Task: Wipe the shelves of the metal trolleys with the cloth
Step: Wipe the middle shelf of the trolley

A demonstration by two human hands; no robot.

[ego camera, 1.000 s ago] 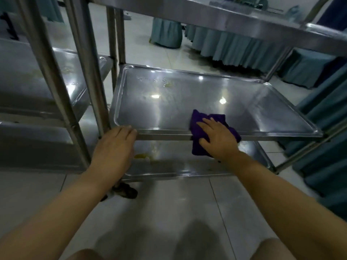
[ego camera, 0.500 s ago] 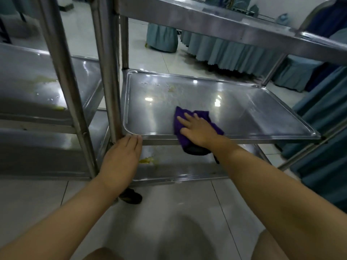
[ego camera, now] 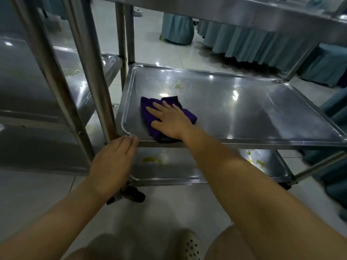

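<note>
- Closest to the camera, a perforated shoe and bare knees sit low over the pale tiled floor; the person looks crouched before the trolley.
- The left hand lies with straight, closed-up fingers on the front-left corner of the middle shelf, gripping nothing, just beside the upright post.
- A caster shows under that corner. If the bracing hand lifts, a firm push could roll the trolley away.
- The right hand presses flat, fingers spread and uncurled, on the purple cloth, which lies near the shelf's front-left, its near end hanging over the front rim.
- Since the cloth is pinned only by a flat palm, a quick stroke could leave it bunched behind or drag it off the edge.
- Pale specks sit near the far-left rim, apart from the cloth; a short reach would miss them.
- The steel is glossy with ceiling-light glare, so thin smears may be hard to spot.
- Yellow residue marks the bottom shelf, likely not yet wiped.
- A second trolley stands at left, and a top shelf overhangs.
- Beyond, teal-skirted tables line the shiny floor.
</note>
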